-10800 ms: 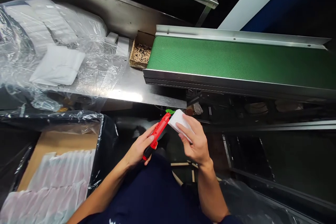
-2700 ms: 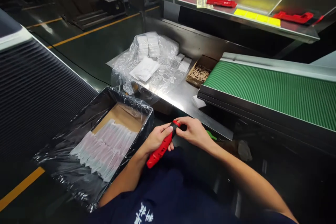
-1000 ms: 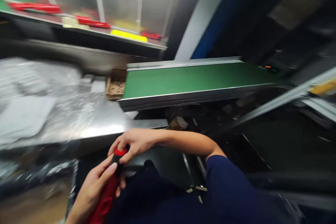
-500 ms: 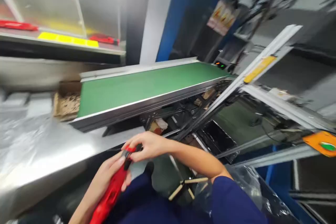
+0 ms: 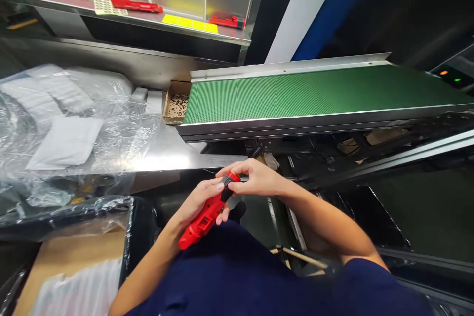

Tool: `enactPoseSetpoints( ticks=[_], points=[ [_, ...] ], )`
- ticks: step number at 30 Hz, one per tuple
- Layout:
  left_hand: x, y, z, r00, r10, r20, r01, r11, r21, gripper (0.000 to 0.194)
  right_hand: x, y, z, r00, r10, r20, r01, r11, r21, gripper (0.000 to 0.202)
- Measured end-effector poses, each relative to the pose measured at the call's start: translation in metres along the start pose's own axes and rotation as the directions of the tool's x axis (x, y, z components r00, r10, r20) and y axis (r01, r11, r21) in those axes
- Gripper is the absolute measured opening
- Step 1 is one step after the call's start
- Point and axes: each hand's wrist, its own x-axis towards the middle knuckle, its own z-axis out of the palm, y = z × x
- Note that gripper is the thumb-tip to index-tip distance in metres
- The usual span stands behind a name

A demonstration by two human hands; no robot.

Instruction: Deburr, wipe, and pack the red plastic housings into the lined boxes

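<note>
Fingers of the left hand (image 5: 197, 201) close around a red tool body (image 5: 205, 218), the thumb lying on its upper side and the fingertips showing past its lower edge. The right hand (image 5: 256, 177) pinches the far end, thumb and fingers drawn in around a black section (image 5: 226, 190) tipped with a red ring. So both hands have hold of the same 1 piece, which slants in front of the person's dark blue shirt (image 5: 237, 276), its rounded end toward the lower left. Whether the right fingers press on the ring itself is hard to tell.

Just beyond the hands runs the edge of a metal bench (image 5: 174, 155). On it, to the left, white sleeves (image 5: 66, 140) lie on crumpled clear plastic; near the green conveyor belt (image 5: 281, 94) stands a small cardboard tray (image 5: 173, 120) of tiny dark bits. At the lower left, a box (image 5: 55, 252) lined in black plastic holds white-wrapped pieces (image 5: 85, 289). On the shelf (image 5: 235, 34) above the bench, 3 red parts (image 5: 129, 4) lie apart, with yellow labels (image 5: 190, 23) between 2 of them.
</note>
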Motion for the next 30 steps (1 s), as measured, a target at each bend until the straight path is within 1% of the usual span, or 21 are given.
enactPoseSetpoints(
  ticks=[4,8,10,13,16,18,19,21,22,23,24,25,26,27,28,29,30],
  points=[
    [-0.010,-0.001,-0.005,1.000,0.001,-0.031,-0.001,1.000,0.011,0.040,0.007,-0.001,0.008,1.000,-0.018,0.007,0.018,1.000,0.026,0.018],
    [-0.020,-0.002,-0.011,0.999,-0.009,-0.045,0.010,1.000,0.029,0.040,0.013,-0.004,0.016,0.998,-0.022,0.065,0.015,0.993,0.116,0.030],
    [-0.025,-0.003,-0.013,0.998,-0.015,-0.056,0.017,0.999,0.040,0.040,0.017,-0.004,0.018,0.995,-0.015,0.095,-0.001,0.987,0.158,0.032],
    [-0.030,-0.002,-0.016,0.997,-0.023,-0.079,0.028,0.997,0.069,0.041,0.023,-0.002,0.021,0.990,0.004,0.140,-0.034,0.976,0.216,0.027],
    [-0.032,-0.003,-0.020,0.994,-0.025,-0.104,0.035,0.995,0.093,0.046,0.030,0.000,0.025,0.984,0.032,0.176,-0.077,0.963,0.257,0.016],
    [-0.032,-0.004,-0.021,0.992,-0.016,-0.126,0.030,0.994,0.110,0.050,0.035,0.001,0.029,0.985,0.058,0.163,-0.090,0.977,0.195,0.011],
    [-0.031,-0.004,-0.022,0.989,-0.001,-0.146,0.019,0.992,0.122,0.052,0.036,0.001,0.032,0.990,0.072,0.124,-0.087,0.989,0.119,0.010],
    [-0.031,-0.006,-0.023,0.980,0.047,-0.194,-0.017,0.988,0.154,0.057,0.038,0.000,0.036,0.997,0.077,-0.011,-0.078,0.992,-0.099,0.010],
    [-0.031,-0.006,-0.024,0.973,0.075,-0.217,-0.038,0.985,0.169,0.060,0.038,-0.001,0.038,0.995,0.057,-0.077,-0.072,0.975,-0.211,0.011],
    [-0.032,-0.007,-0.025,0.967,0.098,-0.237,-0.055,0.982,0.180,0.061,0.037,-0.003,0.038,0.994,0.026,-0.107,-0.057,0.954,-0.296,0.011],
    [-0.033,-0.007,-0.026,0.962,0.112,-0.251,-0.066,0.981,0.184,0.061,0.036,-0.004,0.037,0.996,-0.006,-0.094,-0.026,0.940,-0.341,0.009],
    [-0.035,-0.007,-0.027,0.958,0.119,-0.260,-0.073,0.981,0.179,0.060,0.035,-0.006,0.035,0.998,-0.032,-0.053,0.011,0.936,-0.351,0.005],
    [-0.037,-0.006,-0.029,0.956,0.119,-0.267,-0.075,0.983,0.167,0.058,0.033,-0.006,0.031,0.999,-0.050,-0.021,0.040,0.938,-0.343,0.010],
    [-0.039,-0.006,-0.031,0.957,0.114,-0.268,-0.076,0.986,0.149,0.055,0.031,-0.007,0.027,0.998,-0.063,-0.027,0.050,0.940,-0.337,0.018],
    [-0.041,-0.006,-0.033,0.958,0.109,-0.265,-0.077,0.989,0.126,0.051,0.030,-0.006,0.023,0.995,-0.072,-0.073,0.043,0.938,-0.345,0.024],
    [-0.044,-0.005,-0.036,0.960,0.106,-0.261,-0.082,0.992,0.101,0.048,0.029,-0.005,0.020,0.986,-0.081,-0.147,0.020,0.927,-0.375,0.024],
    [-0.046,-0.005,-0.038,0.959,0.112,-0.261,-0.095,0.992,0.078,0.046,0.028,-0.004,0.018,0.970,-0.092,-0.225,-0.012,0.907,-0.421,0.019]
  ],
)
